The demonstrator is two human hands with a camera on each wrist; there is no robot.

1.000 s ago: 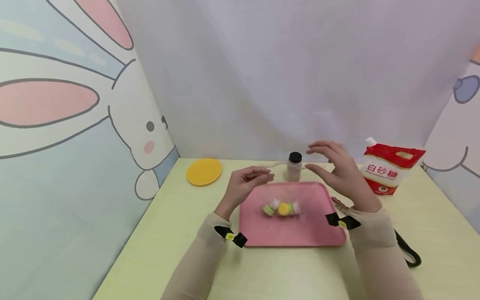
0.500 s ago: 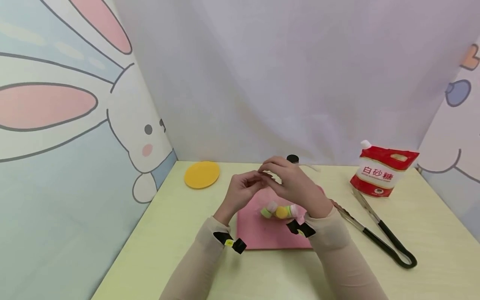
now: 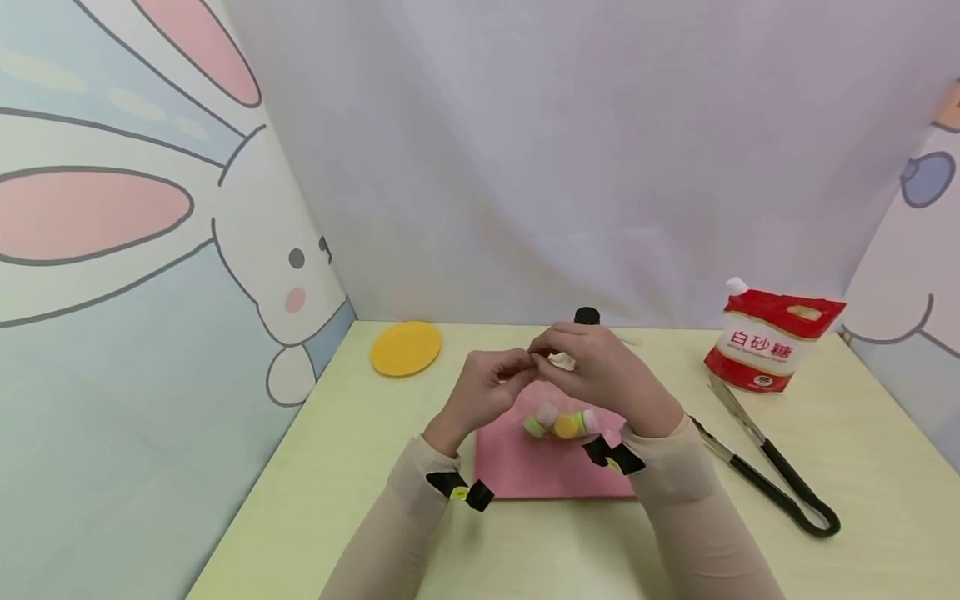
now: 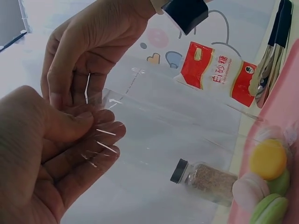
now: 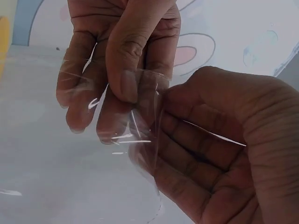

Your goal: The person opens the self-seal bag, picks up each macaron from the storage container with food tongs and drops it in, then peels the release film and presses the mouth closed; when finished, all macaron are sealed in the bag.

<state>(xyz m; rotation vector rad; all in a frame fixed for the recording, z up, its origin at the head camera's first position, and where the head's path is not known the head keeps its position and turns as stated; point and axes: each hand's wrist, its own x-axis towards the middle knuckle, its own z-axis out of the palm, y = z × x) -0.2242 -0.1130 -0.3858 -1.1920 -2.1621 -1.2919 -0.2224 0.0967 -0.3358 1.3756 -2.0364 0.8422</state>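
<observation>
A clear plastic bag (image 4: 154,123) stretches from both hands down toward several macarons (image 3: 566,426), coloured yellow, green and pale pink, at the pink tray (image 3: 525,475). My left hand (image 3: 480,392) pinches the upper edge of the bag between thumb and fingers. Right beside it, my right hand (image 3: 600,371) pinches the same edge, fingertips meeting the left ones. In the right wrist view the thin film (image 5: 145,121) shows folded and glossy between the two hands. The right forearm hides the right part of the tray.
Behind the hands stands a jar (image 4: 210,179) with a black lid. Tongs (image 3: 780,479) with black handles lie right of the tray, near a red-and-white sugar bag (image 3: 765,342). A yellow plate (image 3: 406,348) sits at the back left.
My right hand has moved left from beside the jar to the left hand, and its fingers have closed on the bag's edge. The left hand has stayed nearly in place.
</observation>
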